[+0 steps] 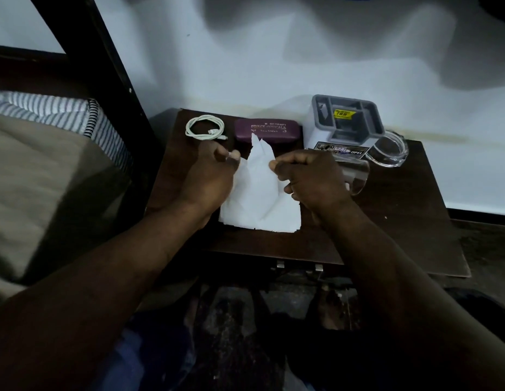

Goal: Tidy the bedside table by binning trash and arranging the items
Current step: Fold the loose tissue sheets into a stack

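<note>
Tissue lies on tabletop between my hands, peak pointing away from me. Right hand pinches its edge; left hand curled at other edge, grip unclear.

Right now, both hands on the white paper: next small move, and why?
Probably draw both hands together to bunch the white paper and lift it clear. The left hand and right hand pinch its raised top edges while its lower edge lies on the bedside table. It looks like trash, and no bin is in view.
</note>
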`<state>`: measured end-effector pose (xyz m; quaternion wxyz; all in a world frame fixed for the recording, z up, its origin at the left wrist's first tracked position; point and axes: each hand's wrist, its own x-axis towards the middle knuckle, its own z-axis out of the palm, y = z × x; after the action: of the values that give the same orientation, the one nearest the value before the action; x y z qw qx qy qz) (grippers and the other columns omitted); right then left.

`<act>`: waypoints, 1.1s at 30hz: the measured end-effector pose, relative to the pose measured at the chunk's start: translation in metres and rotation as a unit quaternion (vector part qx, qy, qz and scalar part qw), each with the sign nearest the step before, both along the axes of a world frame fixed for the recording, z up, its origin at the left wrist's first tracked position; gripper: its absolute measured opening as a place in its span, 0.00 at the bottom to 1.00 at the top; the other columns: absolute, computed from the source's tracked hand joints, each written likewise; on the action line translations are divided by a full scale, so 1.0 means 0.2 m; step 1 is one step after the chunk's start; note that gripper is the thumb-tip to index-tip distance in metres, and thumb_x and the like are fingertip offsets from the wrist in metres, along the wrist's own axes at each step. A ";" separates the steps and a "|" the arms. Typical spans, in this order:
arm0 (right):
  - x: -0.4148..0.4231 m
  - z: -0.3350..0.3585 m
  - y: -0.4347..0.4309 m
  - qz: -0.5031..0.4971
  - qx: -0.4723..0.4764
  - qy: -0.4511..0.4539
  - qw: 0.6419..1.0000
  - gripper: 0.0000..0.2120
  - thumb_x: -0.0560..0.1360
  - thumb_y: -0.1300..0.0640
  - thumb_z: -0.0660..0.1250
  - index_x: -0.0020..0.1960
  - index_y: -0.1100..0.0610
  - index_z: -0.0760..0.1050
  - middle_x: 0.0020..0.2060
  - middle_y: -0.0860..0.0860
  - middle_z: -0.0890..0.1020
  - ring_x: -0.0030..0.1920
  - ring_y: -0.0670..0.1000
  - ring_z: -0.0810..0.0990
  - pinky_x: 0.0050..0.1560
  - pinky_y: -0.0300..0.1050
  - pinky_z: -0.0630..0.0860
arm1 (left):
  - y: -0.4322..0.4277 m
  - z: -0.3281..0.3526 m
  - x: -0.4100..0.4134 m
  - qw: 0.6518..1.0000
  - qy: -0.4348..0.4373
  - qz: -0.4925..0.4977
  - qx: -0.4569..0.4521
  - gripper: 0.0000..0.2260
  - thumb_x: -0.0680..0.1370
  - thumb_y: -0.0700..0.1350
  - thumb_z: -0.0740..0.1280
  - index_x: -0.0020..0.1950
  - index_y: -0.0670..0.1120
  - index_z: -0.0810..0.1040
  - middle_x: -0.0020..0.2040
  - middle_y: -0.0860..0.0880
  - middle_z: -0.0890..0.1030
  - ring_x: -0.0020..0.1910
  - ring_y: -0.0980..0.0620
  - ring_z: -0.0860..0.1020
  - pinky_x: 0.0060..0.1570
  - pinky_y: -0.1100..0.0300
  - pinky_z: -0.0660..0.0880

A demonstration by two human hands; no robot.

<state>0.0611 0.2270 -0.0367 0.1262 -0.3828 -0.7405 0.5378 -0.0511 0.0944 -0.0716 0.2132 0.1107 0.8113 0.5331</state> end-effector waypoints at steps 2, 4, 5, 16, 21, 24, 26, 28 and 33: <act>-0.01 0.00 -0.01 -0.005 0.022 -0.013 1.000 0.08 0.76 0.54 0.76 0.39 0.46 0.84 0.30 0.41 0.83 0.25 0.36 0.77 0.27 0.30 0.70 | -0.01 0.02 0.01 0.997 -0.070 -0.016 0.032 0.16 0.82 0.63 0.61 0.47 0.53 0.81 0.46 0.55 0.83 0.49 0.54 0.80 0.48 0.56 0.75; -0.02 -0.01 -0.03 -0.009 0.018 -0.015 1.000 0.06 0.76 0.55 0.76 0.40 0.48 0.85 0.30 0.43 0.84 0.24 0.37 0.77 0.25 0.30 0.70 | -0.02 0.05 0.02 0.989 -0.136 -0.029 0.057 0.18 0.79 0.68 0.61 0.46 0.60 0.85 0.47 0.58 0.86 0.51 0.56 0.83 0.52 0.53 0.79; -0.03 -0.01 -0.04 -0.009 0.011 -0.013 1.000 0.05 0.76 0.56 0.76 0.42 0.49 0.85 0.31 0.45 0.84 0.24 0.38 0.77 0.25 0.31 0.70 | -0.02 0.06 0.02 0.987 -0.141 -0.044 0.056 0.15 0.79 0.67 0.63 0.48 0.61 0.86 0.49 0.58 0.87 0.52 0.55 0.84 0.54 0.51 0.80; -0.03 -0.07 -0.02 -0.046 0.056 -0.043 0.996 0.06 0.75 0.56 0.72 0.39 0.50 0.84 0.30 0.46 0.85 0.30 0.45 0.83 0.38 0.47 0.82 | -0.03 0.03 -0.04 0.992 -0.128 0.016 0.000 0.08 0.79 0.45 0.70 0.50 0.40 0.81 0.50 0.40 0.84 0.46 0.45 0.79 0.38 0.56 0.73; -0.01 -0.09 -0.01 -0.045 0.085 -0.067 0.993 0.16 0.76 0.42 0.71 0.38 0.53 0.83 0.34 0.50 0.87 0.37 0.53 0.88 0.48 0.60 0.85 | -0.04 0.03 -0.03 0.990 -0.137 0.008 -0.005 0.09 0.76 0.42 0.75 0.51 0.37 0.83 0.48 0.44 0.86 0.46 0.46 0.84 0.43 0.54 0.80; -0.03 -0.09 -0.02 -0.024 0.053 -0.091 0.994 0.32 0.75 0.29 0.67 0.38 0.60 0.82 0.31 0.52 0.86 0.31 0.53 0.87 0.46 0.59 0.86 | -0.04 0.02 -0.03 0.990 -0.142 -0.005 -0.012 0.07 0.74 0.41 0.77 0.47 0.39 0.84 0.45 0.47 0.87 0.46 0.47 0.85 0.46 0.51 0.83; -0.03 -0.10 -0.04 -0.012 0.071 -0.100 0.992 0.38 0.73 0.26 0.66 0.33 0.63 0.77 0.28 0.53 0.84 0.31 0.51 0.86 0.47 0.57 0.86 | -0.04 0.00 -0.03 0.990 -0.143 -0.010 -0.012 0.04 0.73 0.41 0.77 0.43 0.42 0.84 0.42 0.50 0.87 0.43 0.49 0.85 0.38 0.57 0.82; -0.04 -0.11 -0.04 0.003 0.126 -0.116 0.985 0.32 0.73 0.28 0.68 0.36 0.58 0.80 0.33 0.55 0.85 0.39 0.53 0.87 0.52 0.50 0.83 | -0.04 0.00 -0.03 0.990 -0.138 -0.008 -0.019 0.06 0.73 0.41 0.78 0.39 0.46 0.83 0.39 0.53 0.86 0.40 0.54 0.84 0.29 0.64 0.77; -0.01 -0.13 -0.02 0.033 0.244 -0.163 0.956 0.18 0.75 0.49 0.75 0.62 0.56 0.82 0.61 0.50 0.85 0.62 0.52 0.82 0.55 0.37 0.68 | -0.05 -0.03 -0.04 0.994 -0.106 0.000 -0.038 0.10 0.73 0.39 0.77 0.48 0.35 0.82 0.42 0.47 0.85 0.37 0.50 0.80 0.36 0.59 0.75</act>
<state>0.0595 0.2237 -0.0631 0.0754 -0.3978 -0.8719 0.2754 -0.0581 0.0848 -0.0776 0.3026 0.0452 0.8038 0.5103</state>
